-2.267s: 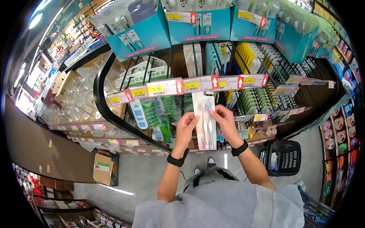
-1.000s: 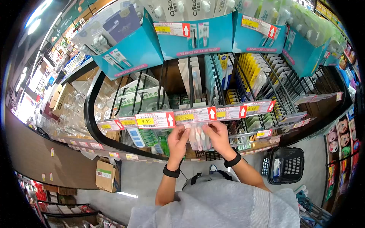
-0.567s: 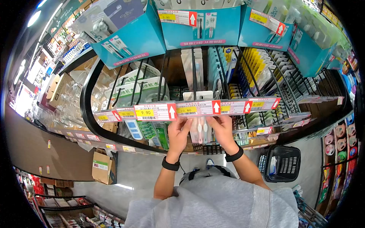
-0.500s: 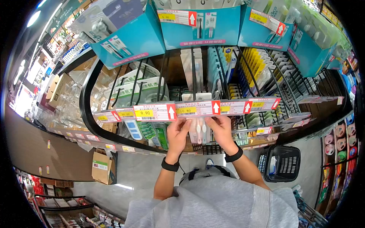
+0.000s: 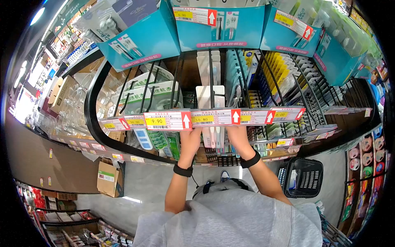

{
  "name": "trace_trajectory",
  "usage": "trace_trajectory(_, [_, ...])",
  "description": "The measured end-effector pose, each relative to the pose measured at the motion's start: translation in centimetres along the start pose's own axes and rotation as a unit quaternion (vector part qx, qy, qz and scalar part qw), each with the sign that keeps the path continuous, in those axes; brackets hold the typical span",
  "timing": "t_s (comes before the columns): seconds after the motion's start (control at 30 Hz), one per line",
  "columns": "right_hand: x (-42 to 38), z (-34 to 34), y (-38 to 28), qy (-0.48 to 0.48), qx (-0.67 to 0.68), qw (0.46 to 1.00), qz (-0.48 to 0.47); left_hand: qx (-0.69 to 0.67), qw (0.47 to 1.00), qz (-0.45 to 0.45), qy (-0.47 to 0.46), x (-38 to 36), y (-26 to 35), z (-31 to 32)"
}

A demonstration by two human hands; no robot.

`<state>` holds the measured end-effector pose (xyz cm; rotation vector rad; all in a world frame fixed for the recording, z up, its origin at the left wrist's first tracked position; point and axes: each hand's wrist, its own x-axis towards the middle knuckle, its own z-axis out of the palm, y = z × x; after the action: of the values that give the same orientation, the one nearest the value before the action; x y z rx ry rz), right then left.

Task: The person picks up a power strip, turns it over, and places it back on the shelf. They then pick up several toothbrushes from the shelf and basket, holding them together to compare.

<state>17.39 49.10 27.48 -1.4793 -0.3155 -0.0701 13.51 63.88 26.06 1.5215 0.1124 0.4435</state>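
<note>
A toothbrush pack [image 5: 212, 138] with pale pink and white brushes hangs in the middle of the rack, its white top [image 5: 210, 94] showing above the price strip. My left hand [image 5: 190, 140] is at the pack's left edge. On the opposite edge is my right hand [image 5: 237, 138]. Both hands reach up behind the price strip [image 5: 214, 118], so the fingers are hidden, and whether they grip the pack cannot be seen. A black hook [image 5: 211, 74] runs above the pack towards the back of the rack.
Yellow packs [image 5: 277, 72] and blue packs [image 5: 233, 70] hang to the right; green-and-white packs [image 5: 150, 96] hang to the left. Teal boxes [image 5: 220, 35] of toothbrushes stand above. A black basket [image 5: 304, 177] and a cardboard box [image 5: 108, 179] are on the floor.
The pack has moved inward and up behind the price strip, and more of its top shows. Both hands followed it, and their fingers went out of sight behind the strip.
</note>
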Motion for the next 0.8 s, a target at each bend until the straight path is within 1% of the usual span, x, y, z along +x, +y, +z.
trace_trajectory(0.1, [1.7,-0.1,0.5,-0.013,-0.059,0.998,-0.025,0.047,0.994,0.078,0.055,1.0,1.0,1.1])
trace_trajectory(0.2, [3.0,0.3,2.4,-0.038,-0.033,0.998,-0.031,0.082,0.989,0.120,0.040,2.5,1.2,1.7])
trace_trajectory(0.23, [2.9,0.2,2.4,-0.048,-0.070,0.994,-0.062,0.070,0.988,0.129,0.037,2.9,1.3,1.9])
trace_trajectory(0.3, [2.4,0.4,3.1,-0.017,-0.126,0.988,-0.088,0.046,0.988,0.147,0.035,3.8,1.2,2.4])
trace_trajectory(0.33, [2.2,0.6,3.3,-0.002,-0.153,0.983,-0.100,0.061,0.984,0.163,0.034,4.6,0.9,2.4])
trace_trajectory(0.4, [1.6,0.9,1.9,-0.028,-0.119,0.989,-0.081,0.090,0.977,0.193,0.032,6.3,0.0,2.6])
trace_trajectory(0.43, [1.3,0.8,1.5,-0.041,-0.103,0.991,-0.070,0.089,0.976,0.194,0.033,6.6,0.1,2.7])
trace_trajectory(0.53, [0.4,0.6,2.8,-0.054,-0.161,0.980,-0.104,0.085,0.975,0.203,0.037,7.9,0.4,3.2])
trace_trajectory(0.57, [0.0,0.5,1.6,-0.066,-0.159,0.980,-0.099,0.092,0.980,0.171,0.039,8.7,-0.6,3.1])
trace_trajectory(0.67, [-1.6,-0.9,1.8,-0.111,-0.204,0.972,-0.029,0.065,0.982,0.177,0.024,10.0,-1.7,2.8])
trace_trajectory(0.7, [-2.1,-1.3,1.3,-0.105,-0.180,0.977,-0.036,0.055,0.978,0.199,0.022,10.0,-1.8,3.0])
trace_trajectory(0.8, [-3.8,-2.8,1.1,-0.101,-0.159,0.982,-0.030,-0.033,0.980,0.196,0.007,10.7,-3.1,3.0])
